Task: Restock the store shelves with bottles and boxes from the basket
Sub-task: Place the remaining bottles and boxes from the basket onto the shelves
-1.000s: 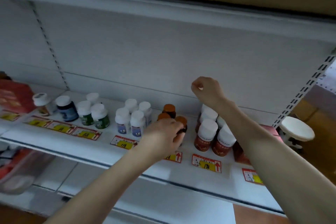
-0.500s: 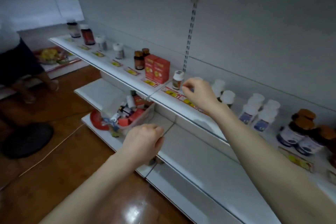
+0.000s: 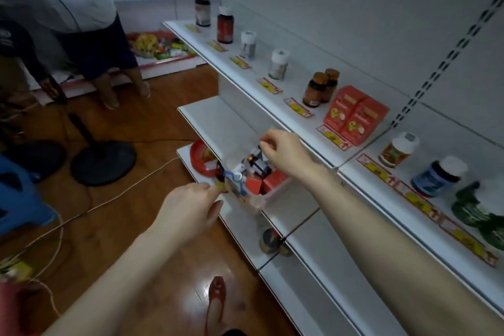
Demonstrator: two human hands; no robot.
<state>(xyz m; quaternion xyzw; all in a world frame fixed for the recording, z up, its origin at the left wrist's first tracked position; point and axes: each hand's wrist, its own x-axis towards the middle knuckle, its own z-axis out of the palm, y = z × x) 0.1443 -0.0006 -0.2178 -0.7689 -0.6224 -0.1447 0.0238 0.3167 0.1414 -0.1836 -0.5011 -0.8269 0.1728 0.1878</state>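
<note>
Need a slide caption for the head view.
Both bare hands, left and right, reach into clear plastic basket on white lower shelf.

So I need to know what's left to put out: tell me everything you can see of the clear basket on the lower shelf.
The basket is a clear, plastic-looking bin sitting on the white lower shelf, near its front edge. It is fairly full: red boxes, a dark bottle and a blue-and-white package show inside. The right hand reaches over its far side, fingers pinched above the contents; the left hand is at its near corner. Whether either actually grips anything is unclear.
</note>
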